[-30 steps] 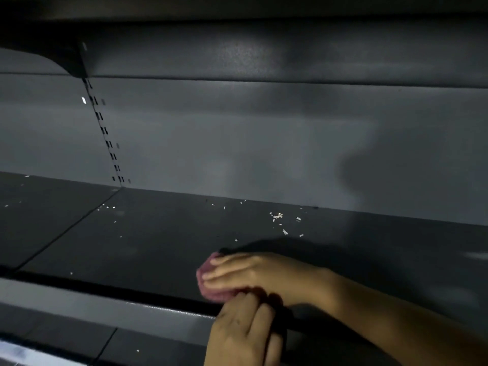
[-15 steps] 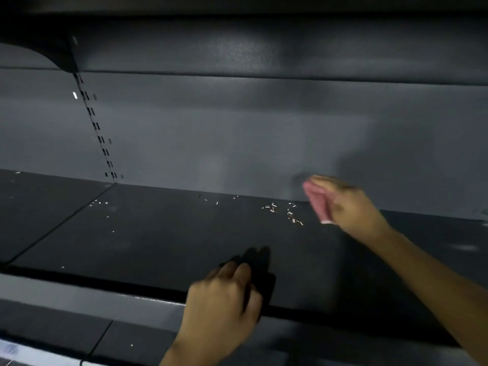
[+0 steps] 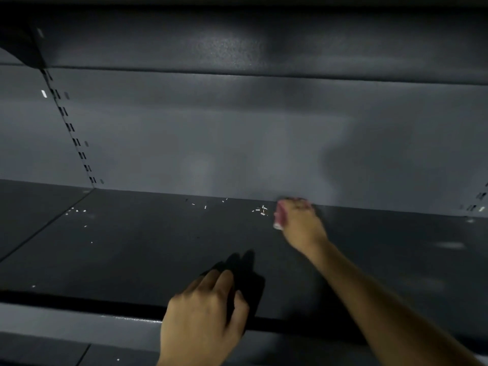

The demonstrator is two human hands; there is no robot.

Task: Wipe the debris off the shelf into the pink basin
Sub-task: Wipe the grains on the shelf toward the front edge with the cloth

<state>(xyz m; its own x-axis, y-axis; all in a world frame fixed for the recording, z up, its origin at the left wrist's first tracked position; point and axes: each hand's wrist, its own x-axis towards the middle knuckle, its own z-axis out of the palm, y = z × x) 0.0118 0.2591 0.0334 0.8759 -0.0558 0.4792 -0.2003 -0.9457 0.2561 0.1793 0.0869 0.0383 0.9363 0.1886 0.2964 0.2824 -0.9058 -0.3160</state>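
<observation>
Dark grey metal shelving fills the view, dimly lit. The shelf (image 3: 132,260) I am cleaning runs across the middle. On it, close to the back edge, lies the debris (image 3: 261,210): a small cluster of pale, short slivers. A few more slivers (image 3: 205,206) lie to its left, and another sprinkle (image 3: 76,210) sits beside the seam (image 3: 52,223) where two shelf panels meet.

My right hand (image 3: 301,220) reaches to the back of the shelf, just to the right of the main cluster. Its fingers are curled tight around a pink cloth (image 3: 279,216), which shows at the left side of my fist and touches the shelf surface. This part is blurred, so I cannot tell the cloth's exact shape.

My left hand (image 3: 206,313) rests near the front edge of the shelf, well apart from the debris. Its fingers are bent and close together, tips on the metal, with nothing visible in them.

Behind the shelf stands a plain grey back panel (image 3: 237,141), with a slotted upright (image 3: 71,128) on the left. An upper shelf (image 3: 237,43) hangs overhead, and a paler front rail (image 3: 66,315) runs below the shelf edge.
</observation>
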